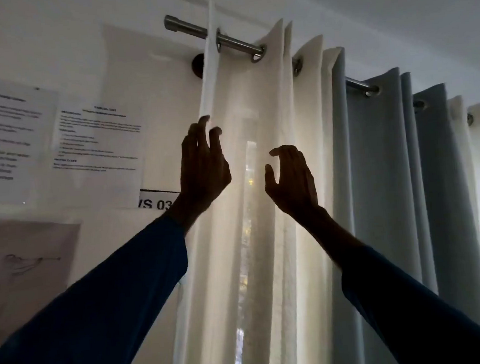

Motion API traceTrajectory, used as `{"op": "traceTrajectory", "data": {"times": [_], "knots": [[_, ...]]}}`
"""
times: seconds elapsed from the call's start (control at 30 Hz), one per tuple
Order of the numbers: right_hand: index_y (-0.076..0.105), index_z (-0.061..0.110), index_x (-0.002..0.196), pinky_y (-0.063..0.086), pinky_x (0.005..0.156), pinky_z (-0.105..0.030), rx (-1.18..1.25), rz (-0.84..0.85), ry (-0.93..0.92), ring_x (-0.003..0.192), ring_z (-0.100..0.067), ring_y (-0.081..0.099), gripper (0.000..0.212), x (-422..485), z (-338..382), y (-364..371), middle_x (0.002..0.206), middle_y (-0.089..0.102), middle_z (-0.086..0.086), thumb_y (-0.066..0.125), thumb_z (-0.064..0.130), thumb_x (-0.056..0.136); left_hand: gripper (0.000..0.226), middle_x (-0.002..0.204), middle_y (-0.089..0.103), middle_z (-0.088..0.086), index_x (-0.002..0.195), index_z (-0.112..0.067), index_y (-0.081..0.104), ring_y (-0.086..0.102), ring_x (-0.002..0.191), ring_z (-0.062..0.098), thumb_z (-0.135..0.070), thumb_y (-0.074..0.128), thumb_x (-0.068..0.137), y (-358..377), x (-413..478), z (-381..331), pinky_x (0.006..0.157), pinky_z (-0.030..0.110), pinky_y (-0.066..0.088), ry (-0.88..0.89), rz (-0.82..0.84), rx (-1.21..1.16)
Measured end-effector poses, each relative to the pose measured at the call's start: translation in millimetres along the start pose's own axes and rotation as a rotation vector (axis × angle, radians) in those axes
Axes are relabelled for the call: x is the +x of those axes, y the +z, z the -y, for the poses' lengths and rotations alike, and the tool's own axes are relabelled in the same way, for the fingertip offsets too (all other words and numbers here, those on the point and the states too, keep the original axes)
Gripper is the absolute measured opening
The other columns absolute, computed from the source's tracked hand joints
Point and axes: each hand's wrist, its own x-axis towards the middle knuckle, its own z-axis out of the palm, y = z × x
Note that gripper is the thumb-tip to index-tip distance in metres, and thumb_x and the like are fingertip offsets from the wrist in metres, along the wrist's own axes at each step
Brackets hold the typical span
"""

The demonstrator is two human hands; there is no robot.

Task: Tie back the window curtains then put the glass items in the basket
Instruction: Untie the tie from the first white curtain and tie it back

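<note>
- At the window's left end: cream curtain hangs from the rod, untied; grey curtain just beside it, also loose.
- Left hand raised to the cream curtain's outer edge, fingers curled against it. Pinch or mere touch: cannot tell.
- Right hand loosely open, holding nothing, in front of the folds.
- No tie-back, glass items or basket in view.
- Judgement: tying barely begun; everything remains.
</note>
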Motion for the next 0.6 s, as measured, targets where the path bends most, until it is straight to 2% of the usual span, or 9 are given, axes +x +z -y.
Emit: {"op": "traceTrajectory", "data": {"times": [0.1,0.17,0.23,0.3,0.37,0.43,0.53,0.6], "knots": [[0.049,0.007,0.135,0.054,0.089,-0.039,-0.059,0.003,0.082,0.122,-0.027,0.053,0.051,20,-7,15,0.139,0.05,-0.011,0.061,0.034,0.093,0.063,0.156,0.024,0.021,0.141,-0.007,0.036,0.039,0.134,0.033,-0.018,0.06,0.083,9,18,19,0.103,0.04,0.046,-0.186,0.018,-0.075],[0.042,0.005,0.142,0.051,0.097,-0.043,-0.07,0.034,0.164,0.128,-0.031,0.048,0.063,33,-15,21,0.144,0.045,-0.014,0.064,0.038,0.093,0.076,0.157,0.021,0.022,0.148,-0.004,0.024,0.045,0.13,0.036,-0.02,0.065,0.086,18,27,28,0.102,0.043,0.047,-0.258,0.123,-0.159],[0.037,0.004,0.148,0.043,0.105,-0.042,-0.007,0.089,0.275,0.134,-0.03,0.044,0.07,44,-23,29,0.146,0.044,-0.013,0.065,0.039,0.094,0.083,0.154,0.029,0.02,0.154,-0.001,0.01,0.049,0.128,0.036,-0.019,0.063,0.092,28,32,33,0.101,0.043,0.046,-0.298,0.207,-0.254],[0.039,0.005,0.146,0.04,0.105,-0.039,0.018,0.09,0.306,0.132,-0.03,0.047,0.068,55,-30,37,0.141,0.05,-0.012,0.066,0.04,0.094,0.08,0.147,0.04,0.019,0.155,0.0,0.005,0.051,0.127,0.035,-0.021,0.056,0.098,38,40,35,0.101,0.042,0.045,-0.306,0.22,-0.285],[0.047,0.005,0.138,0.042,0.102,-0.04,0.013,0.049,0.267,0.123,-0.031,0.054,0.06,66,-35,47,0.131,0.058,-0.011,0.067,0.04,0.093,0.07,0.145,0.044,0.021,0.154,0.0,0.008,0.051,0.127,0.036,-0.025,0.048,0.102,51,46,34,0.102,0.043,0.043,-0.294,0.212,-0.288],[0.053,0.004,0.13,0.042,0.099,-0.039,0.022,0.013,0.239,0.116,-0.032,0.056,0.053,76,-39,56,0.122,0.062,-0.012,0.067,0.039,0.093,0.058,0.134,0.053,0.024,0.152,-0.002,0.019,0.057,0.117,0.038,-0.027,0.042,0.105,67,52,28,0.096,0.047,0.048,-0.271,0.174,-0.289],[0.058,0.002,0.121,0.039,0.094,-0.039,-0.004,-0.005,0.2,0.112,-0.034,0.054,0.04,86,-40,65,0.116,0.06,-0.016,0.065,0.032,0.096,0.032,0.112,0.061,0.021,0.131,-0.005,0.045,0.062,0.099,0.038,-0.022,0.036,0.106,95,56,15,0.079,0.042,0.048,-0.246,0.149,-0.262],[0.063,0.002,0.11,0.043,0.086,-0.039,-0.071,-0.034,0.122,0.102,-0.035,0.058,0.027,89,-45,72,0.11,0.06,-0.016,0.062,0.027,0.099,0.023,0.106,0.058,0.018,0.12,-0.005,0.049,0.06,0.095,0.034,-0.013,0.035,0.105,115,58,5,0.073,0.037,0.045,-0.228,0.196,-0.213]]}}
